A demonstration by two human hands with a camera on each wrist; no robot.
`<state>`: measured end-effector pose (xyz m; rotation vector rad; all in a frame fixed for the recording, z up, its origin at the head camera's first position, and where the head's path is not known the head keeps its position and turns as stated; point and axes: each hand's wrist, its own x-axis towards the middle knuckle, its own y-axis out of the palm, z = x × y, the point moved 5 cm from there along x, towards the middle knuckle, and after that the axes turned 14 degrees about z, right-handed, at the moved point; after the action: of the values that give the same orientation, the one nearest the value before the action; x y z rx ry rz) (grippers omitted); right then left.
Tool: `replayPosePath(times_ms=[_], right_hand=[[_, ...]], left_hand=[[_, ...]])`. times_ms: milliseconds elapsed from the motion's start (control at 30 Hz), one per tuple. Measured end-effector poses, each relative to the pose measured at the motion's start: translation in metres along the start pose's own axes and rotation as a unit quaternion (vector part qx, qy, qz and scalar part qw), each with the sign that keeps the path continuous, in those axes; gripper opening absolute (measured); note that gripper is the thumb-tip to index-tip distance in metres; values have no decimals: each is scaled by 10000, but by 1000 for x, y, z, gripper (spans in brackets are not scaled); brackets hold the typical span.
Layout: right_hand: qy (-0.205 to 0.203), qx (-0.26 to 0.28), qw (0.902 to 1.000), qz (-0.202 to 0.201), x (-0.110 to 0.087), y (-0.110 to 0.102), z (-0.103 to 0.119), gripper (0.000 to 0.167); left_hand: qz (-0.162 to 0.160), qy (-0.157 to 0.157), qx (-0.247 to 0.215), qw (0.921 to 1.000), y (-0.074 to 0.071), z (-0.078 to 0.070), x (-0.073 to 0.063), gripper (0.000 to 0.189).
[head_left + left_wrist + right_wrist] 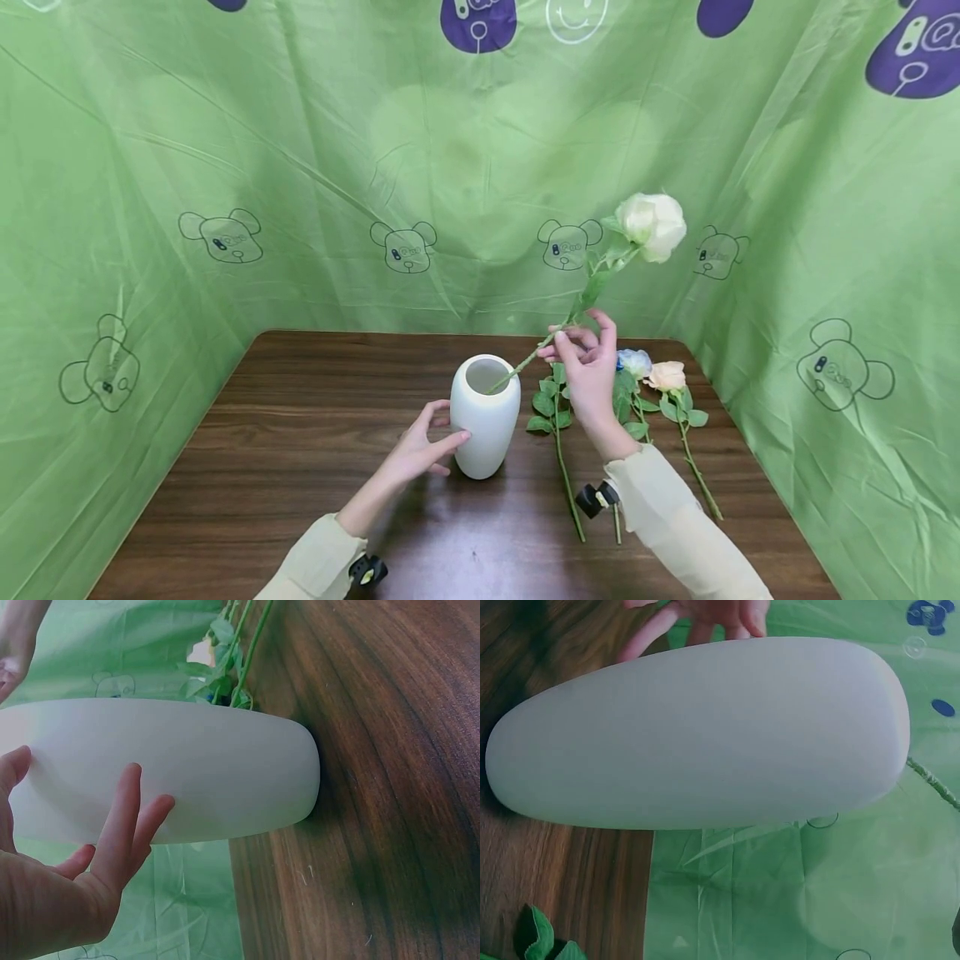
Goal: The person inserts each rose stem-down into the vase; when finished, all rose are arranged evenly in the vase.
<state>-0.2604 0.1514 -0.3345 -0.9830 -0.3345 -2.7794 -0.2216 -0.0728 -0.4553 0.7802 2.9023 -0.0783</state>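
A white vase [483, 433] stands upright on the table; its pale side fills much of both wrist views. My left hand [420, 446] rests against the vase's left side, thumb at the front, with spread fingertips touching it. Above and right of the vase, my right hand [592, 383] pinches the green stem of a white rose [654, 227] between thumb and fingers. The stem slants down leftward, its lower end inside the vase's mouth. The bloom points up and right. In the right wrist view a piece of the stem [934, 782] shows beyond the vase's rim.
Right of the vase, a blue flower [634, 362], a peach flower [667, 377] and another leafy stem [558, 433] lie on the dark wooden table [322, 400]. My right arm partly covers them. A green curtain [315, 167] encloses the table's back and sides.
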Motion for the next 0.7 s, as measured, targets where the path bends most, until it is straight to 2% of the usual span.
replayPosePath(times_ms=[167,300,400,533,600,700], right_hand=[[119,-451,9968,643,0,18,6,46],[126,-1144,9853,1263,-1,35,11,44],[106,-1661,9708,1726,-4,45,12,43],[149,-2365,9466,2184,-10,53,9,41],[129,-2640,9356,2340,-12,55,8,40],[118,-2839,9251,2519,-14,58,7,38]], left_hand=[[26,-3,11,10000,4,-16,-9,62],[29,19,-19,10000,4,-13,-7,63],[4,30,-21,10000,1,-3,-2,64],[-46,8,48,10000,-2,9,4,65],[-52,7,69,10000,-2,10,6,66],[-47,9,96,9999,-3,11,6,66]])
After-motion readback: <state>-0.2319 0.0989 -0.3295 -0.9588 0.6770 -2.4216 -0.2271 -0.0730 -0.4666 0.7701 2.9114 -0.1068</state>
